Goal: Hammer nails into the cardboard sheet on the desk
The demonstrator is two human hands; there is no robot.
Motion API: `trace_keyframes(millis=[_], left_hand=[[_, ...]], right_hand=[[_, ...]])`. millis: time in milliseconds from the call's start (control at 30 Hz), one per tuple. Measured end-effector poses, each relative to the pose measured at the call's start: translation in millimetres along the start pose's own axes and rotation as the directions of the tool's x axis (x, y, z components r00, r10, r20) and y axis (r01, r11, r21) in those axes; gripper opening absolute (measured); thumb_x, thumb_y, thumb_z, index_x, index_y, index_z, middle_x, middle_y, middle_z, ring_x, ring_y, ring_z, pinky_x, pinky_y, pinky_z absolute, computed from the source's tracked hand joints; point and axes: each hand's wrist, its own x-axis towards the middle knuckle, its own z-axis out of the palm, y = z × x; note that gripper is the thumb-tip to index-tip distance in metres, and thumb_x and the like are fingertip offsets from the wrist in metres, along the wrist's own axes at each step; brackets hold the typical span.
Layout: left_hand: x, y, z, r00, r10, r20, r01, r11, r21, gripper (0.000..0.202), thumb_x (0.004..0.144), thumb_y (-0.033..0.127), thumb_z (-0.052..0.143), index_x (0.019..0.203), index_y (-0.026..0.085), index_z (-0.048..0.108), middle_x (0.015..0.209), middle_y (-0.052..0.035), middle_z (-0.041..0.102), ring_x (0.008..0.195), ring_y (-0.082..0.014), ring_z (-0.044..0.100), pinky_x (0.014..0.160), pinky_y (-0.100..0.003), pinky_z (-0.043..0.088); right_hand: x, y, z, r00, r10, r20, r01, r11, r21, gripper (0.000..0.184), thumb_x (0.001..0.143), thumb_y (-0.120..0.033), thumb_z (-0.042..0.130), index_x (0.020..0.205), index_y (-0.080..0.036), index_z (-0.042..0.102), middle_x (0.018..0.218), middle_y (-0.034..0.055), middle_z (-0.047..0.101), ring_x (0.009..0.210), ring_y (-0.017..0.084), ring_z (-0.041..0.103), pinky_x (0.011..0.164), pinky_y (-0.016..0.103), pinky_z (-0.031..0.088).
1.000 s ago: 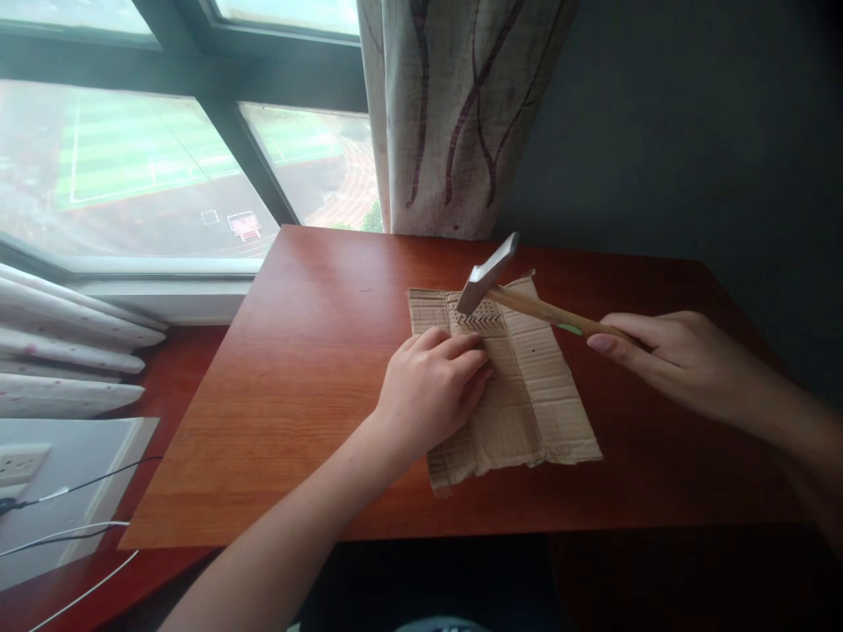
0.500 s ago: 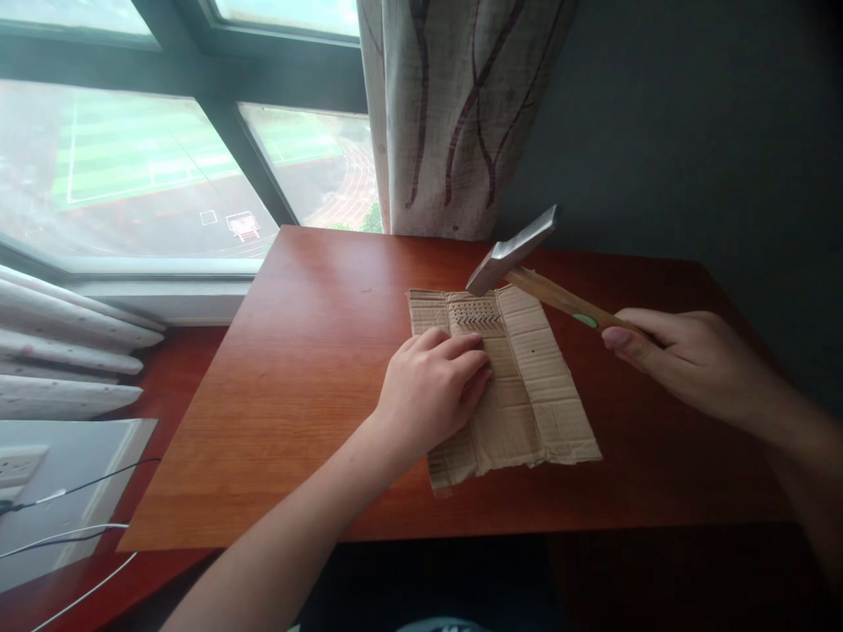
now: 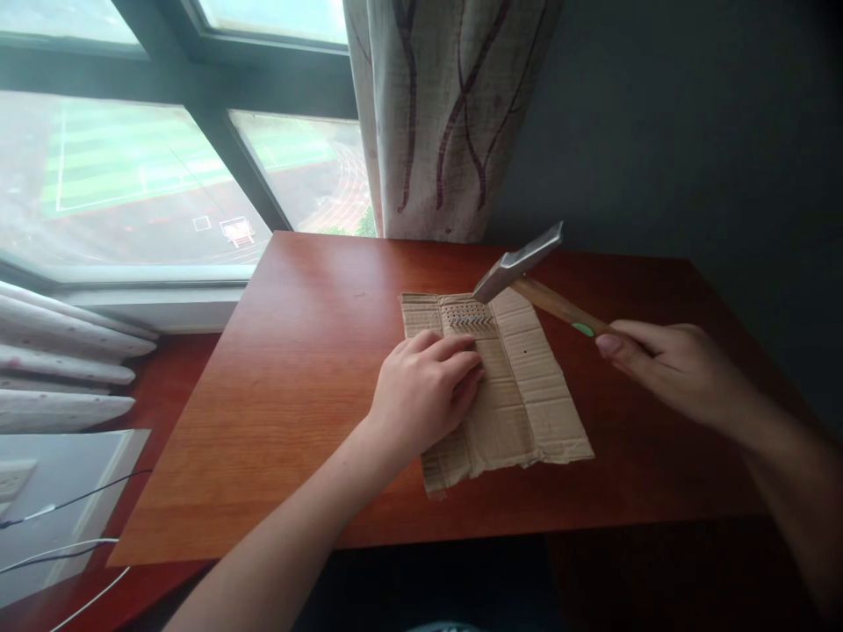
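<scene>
A hammer (image 3: 517,262) with a steel head and wooden handle is gripped near the handle's end by my right hand (image 3: 672,364). Its head hangs in the air over the far edge of a creased piece of cardboard (image 3: 520,412). My left hand (image 3: 425,382) lies on the cardboard's left part with fingers bent together; whatever may be between them is hidden. Just beyond those fingertips, a row of small nails (image 3: 471,321) stands in the cardboard, with rows of dark dots (image 3: 464,310) behind it, too small to make out as holes or heads.
The cardboard lies on a reddish-brown wooden table (image 3: 263,421). Behind the table hang a patterned curtain (image 3: 441,123) and a window (image 3: 198,79). A dark wall (image 3: 659,132) stands at right. Cables (image 3: 72,500) run beside a wall socket (image 3: 17,483) at lower left.
The hammer head has come slightly lower and to the right relative to the cardboard. My left hand keeps its place on the cardboard. The whole view has shifted a little.
</scene>
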Motion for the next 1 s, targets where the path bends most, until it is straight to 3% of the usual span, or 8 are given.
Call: trace_keyframes(millis=[100,400,867,1000], left_hand=[[-0.3,-0.4,0.6,1.000,0.000,-0.010,0.000,1.000,-0.005,0.018,0.095,0.027,0.058,0.097,0.023,0.076,0.118,-0.0015,0.076,0.088,-0.0213,0.065,0.076,-0.039,0.055],[-0.3,-1.2,0.7,1.000,0.006,-0.010,-0.006,1.000,-0.008,0.018,0.096,0.027,0.058,0.097,0.023,0.076,0.119,-0.0008,0.076,0.088,-0.0211,0.064,0.076,-0.038,0.054],[-0.8,-1.0,2.0,1.000,0.002,-0.016,-0.002,1.000,-0.010,0.019,0.096,0.028,0.058,0.097,0.023,0.076,0.119,0.0025,0.075,0.089,-0.0208,0.064,0.076,-0.037,0.054],[-1.5,-1.4,1.9,1.000,0.000,-0.012,0.000,1.000,-0.018,0.019,0.096,0.028,0.058,0.097,0.024,0.076,0.118,0.0029,0.076,0.089,-0.0207,0.064,0.076,-0.038,0.054]], right_hand=[[0.1,-6.5,-3.6,0.999,-0.008,0.048,0.009,0.999,-0.034,0.051,0.095,-0.065,0.047,0.069,-0.021,0.050,0.055,-0.0038,0.036,0.050,0.012,0.037,0.053,0.030,0.029],[4.9,-4.0,1.7,0.995,-0.034,0.096,0.041,0.996,-0.076,0.053,0.096,-0.067,0.043,0.069,-0.022,0.050,0.055,-0.0045,0.038,0.051,0.012,0.039,0.054,0.028,0.028],[4.1,-4.1,0.9,0.998,-0.028,0.054,0.031,0.998,-0.061,0.055,0.096,-0.068,0.042,0.069,-0.022,0.054,0.053,-0.0052,0.036,0.048,0.011,0.037,0.050,0.027,0.027],[1.6,-0.2,-1.0,0.999,-0.020,-0.039,0.019,0.999,-0.035,0.055,0.094,-0.069,0.046,0.069,-0.021,0.056,0.053,-0.0049,0.038,0.048,0.010,0.038,0.050,0.026,0.029]])
